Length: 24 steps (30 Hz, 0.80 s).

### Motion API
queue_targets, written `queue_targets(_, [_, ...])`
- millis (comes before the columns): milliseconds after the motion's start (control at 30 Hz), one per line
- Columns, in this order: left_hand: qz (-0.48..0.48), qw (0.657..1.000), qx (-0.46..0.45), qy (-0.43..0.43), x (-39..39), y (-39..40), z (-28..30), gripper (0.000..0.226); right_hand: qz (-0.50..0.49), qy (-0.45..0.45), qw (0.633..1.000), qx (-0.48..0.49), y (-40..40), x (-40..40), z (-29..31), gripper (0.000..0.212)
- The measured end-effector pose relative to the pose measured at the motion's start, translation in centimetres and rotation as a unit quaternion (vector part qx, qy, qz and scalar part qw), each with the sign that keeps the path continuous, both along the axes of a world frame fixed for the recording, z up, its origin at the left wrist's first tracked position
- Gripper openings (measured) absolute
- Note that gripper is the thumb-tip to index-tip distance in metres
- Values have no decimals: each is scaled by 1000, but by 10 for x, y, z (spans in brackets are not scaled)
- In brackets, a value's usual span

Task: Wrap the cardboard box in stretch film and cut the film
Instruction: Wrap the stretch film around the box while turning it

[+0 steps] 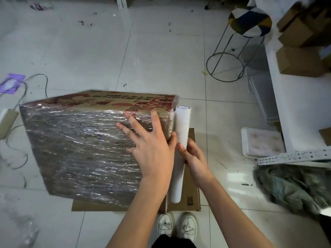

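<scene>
A large cardboard box [86, 151] with red print on its far face stands on the floor, its near side covered in shiny, wrinkled stretch film. My left hand [150, 145] lies flat on the box's right end, fingers spread and straight, pressing the film. Just right of the box's corner, a white roll of stretch film [180, 133] stands nearly upright. My right hand [192, 158] grips this roll around its middle. A short span of film runs from the roll to the box edge.
A flattened piece of cardboard [191, 194] lies under the box. A wire-legged stool [249, 22] stands at the far right, beside white shelving with small cartons [300, 59]. A white tray [261, 142] and a dark bundle [293, 187] lie right. Cables [23, 97] trail left.
</scene>
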State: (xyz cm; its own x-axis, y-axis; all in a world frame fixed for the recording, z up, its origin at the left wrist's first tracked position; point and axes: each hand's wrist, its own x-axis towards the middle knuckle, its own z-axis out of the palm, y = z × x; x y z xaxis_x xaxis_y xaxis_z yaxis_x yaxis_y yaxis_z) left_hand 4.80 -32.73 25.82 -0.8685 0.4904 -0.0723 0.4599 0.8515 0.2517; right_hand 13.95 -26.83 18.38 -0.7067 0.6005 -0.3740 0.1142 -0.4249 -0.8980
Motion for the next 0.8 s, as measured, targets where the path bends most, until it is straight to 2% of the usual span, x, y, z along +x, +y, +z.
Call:
queue_targets(167, [20,998,49,-26,0,1,25,78,1,-5,999,41,12,0,35,31])
queue_targets(400, [37,991,105,-70,-5,5,66,79,11,-27,987,158,24,0,87,23])
queue_targets(533, [49,984,141,-93,-17,1,85,80,24,-57,970,235,26,-7,111,18])
queue_targets(633, [59,979,170,-101,-27,-9,91,80,39,-97,953,283,23,-16,123,26])
queue_targets(800, [96,959,240,-117,-46,-40,92,80,71,-158,908,382,2,-33,139,27])
